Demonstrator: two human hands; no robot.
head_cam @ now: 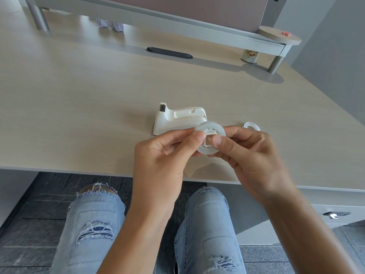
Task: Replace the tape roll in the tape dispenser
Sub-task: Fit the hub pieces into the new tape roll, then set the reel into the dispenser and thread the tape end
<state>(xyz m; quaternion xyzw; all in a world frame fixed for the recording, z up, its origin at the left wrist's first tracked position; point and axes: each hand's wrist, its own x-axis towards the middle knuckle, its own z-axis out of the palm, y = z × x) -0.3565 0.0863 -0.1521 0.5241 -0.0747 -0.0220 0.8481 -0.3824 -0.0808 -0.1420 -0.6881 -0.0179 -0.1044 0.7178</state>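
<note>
A clear tape roll (219, 130) with a white plastic hub (207, 142) in its centre is held just above the desk's near edge. My left hand (167, 155) grips its left side with thumb and fingers. My right hand (248, 153) grips the right side, thumb pressed beside the hub. Right behind the roll stands the white tape dispenser (177, 117), its cradle empty and its cutter at the left end. A thin, nearly bare tape ring (251, 126) lies flat on the desk behind my right hand.
The pale wooden desk (88, 115) stretches left and back. A grey monitor riser (177, 26) crosses the back, with a small patterned cup (249, 55) under its right end and a dark cable slot (168, 52) in front. My knees in ripped jeans are below the desk edge.
</note>
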